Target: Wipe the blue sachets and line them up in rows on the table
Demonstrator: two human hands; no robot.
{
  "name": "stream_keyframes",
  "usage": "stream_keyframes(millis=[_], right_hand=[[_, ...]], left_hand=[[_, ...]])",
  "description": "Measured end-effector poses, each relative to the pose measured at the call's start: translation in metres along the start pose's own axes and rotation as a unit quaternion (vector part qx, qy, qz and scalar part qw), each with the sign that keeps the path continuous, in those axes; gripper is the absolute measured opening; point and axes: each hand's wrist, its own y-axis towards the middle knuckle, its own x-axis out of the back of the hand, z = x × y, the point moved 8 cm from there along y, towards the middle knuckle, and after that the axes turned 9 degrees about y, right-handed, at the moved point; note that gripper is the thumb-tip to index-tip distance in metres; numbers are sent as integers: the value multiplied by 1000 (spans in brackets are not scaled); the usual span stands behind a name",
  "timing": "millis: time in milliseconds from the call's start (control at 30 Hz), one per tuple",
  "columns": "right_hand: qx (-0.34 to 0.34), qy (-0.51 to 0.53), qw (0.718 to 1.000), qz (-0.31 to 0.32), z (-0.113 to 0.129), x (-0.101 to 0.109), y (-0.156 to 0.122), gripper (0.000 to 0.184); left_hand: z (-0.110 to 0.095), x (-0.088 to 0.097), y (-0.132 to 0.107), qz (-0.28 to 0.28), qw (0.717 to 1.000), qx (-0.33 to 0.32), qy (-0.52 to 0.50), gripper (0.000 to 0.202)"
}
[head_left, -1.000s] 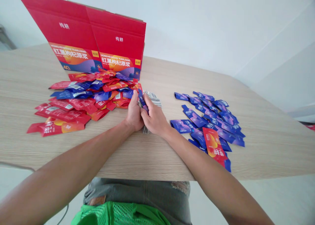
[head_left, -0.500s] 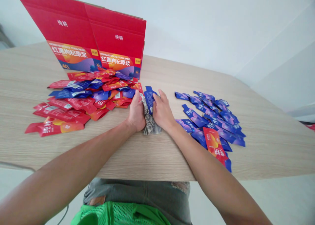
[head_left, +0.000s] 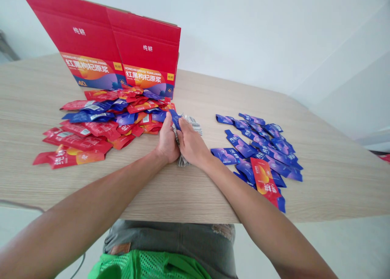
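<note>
My left hand (head_left: 167, 140) and my right hand (head_left: 191, 142) are closed together over the tabletop, fingers curled around a blue pouch (head_left: 174, 118) and a grey striped cloth (head_left: 195, 125). Only the pouch's upper end shows between the thumbs; my right hand covers the rest. The cloth lies under the pouch, its folds sticking out behind my right hand and below both palms. Left of my hands lies a heap of red pouches (head_left: 74, 157) and blue pouches (head_left: 91, 115). Over on the right, blue pouches (head_left: 239, 142) overlap in a loose spread, with a red pouch (head_left: 264, 176) on top.
A red printed carton (head_left: 143, 37) stands behind the left heap, against the back of the wooden table (head_left: 195, 205). A white wall (head_left: 243, 39) rises behind. The table's front edge runs just before my lap, where a green mesh garment (head_left: 152, 264) shows.
My right hand has moved left and closed over the blue pouch, now mostly covered. The cloth's striped folds have come out behind my right hand. My left hand stays nearly in place.
</note>
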Motion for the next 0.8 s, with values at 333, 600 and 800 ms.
stream_keyframes(millis=[333,600,800], right_hand=[[45,77,995,-36,26,15,-6,52],[-26,129,971,-198,-18,54,-1,42],[13,17,992,-125,-18,23,-1,40]], left_hand=[[-4,-9,-6,29,1000,5,1,62],[0,-17,-6,54,998,32,10,68],[-1,-13,-6,42,999,10,7,63]])
